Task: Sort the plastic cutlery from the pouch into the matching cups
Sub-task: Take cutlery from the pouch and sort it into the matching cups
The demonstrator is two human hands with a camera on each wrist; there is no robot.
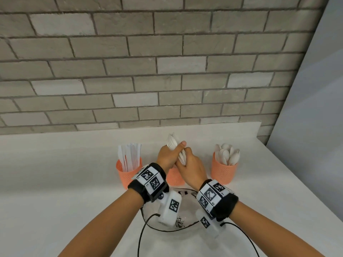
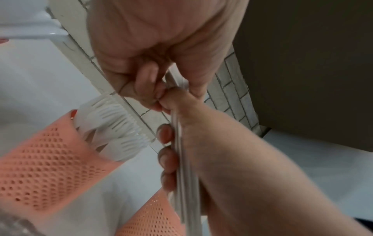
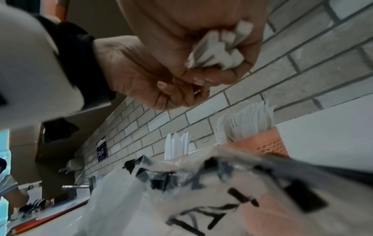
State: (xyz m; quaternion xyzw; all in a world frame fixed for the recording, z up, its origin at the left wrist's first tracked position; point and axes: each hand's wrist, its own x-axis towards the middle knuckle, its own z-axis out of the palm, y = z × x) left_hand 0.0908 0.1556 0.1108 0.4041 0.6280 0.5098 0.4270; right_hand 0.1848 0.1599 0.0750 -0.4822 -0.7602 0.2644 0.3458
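Note:
Both hands hold one bundle of white plastic forks [image 1: 172, 144], tines up, above the middle orange mesh cup [image 1: 174, 177]. My left hand [image 1: 167, 156] grips the bundle just under the tines. My right hand [image 1: 193, 167] grips the handles [image 2: 185, 167] lower down, and their ends [image 3: 218, 52] poke out of its fist. The hands hide most of the middle cup in the head view; the right wrist view shows several forks [image 3: 248, 121] standing in it. The left cup [image 1: 128, 173] holds knives and the right cup [image 1: 224, 171] holds spoons. The clear printed pouch [image 1: 185, 201] lies under my wrists.
The three cups stand in a row on a white counter [image 1: 55, 182], close to a grey brick wall [image 1: 167, 71]. The counter's right edge [image 1: 289, 173] runs diagonally beside the spoon cup. Black cables [image 1: 143, 230] trail from the wrist cameras across the pouch.

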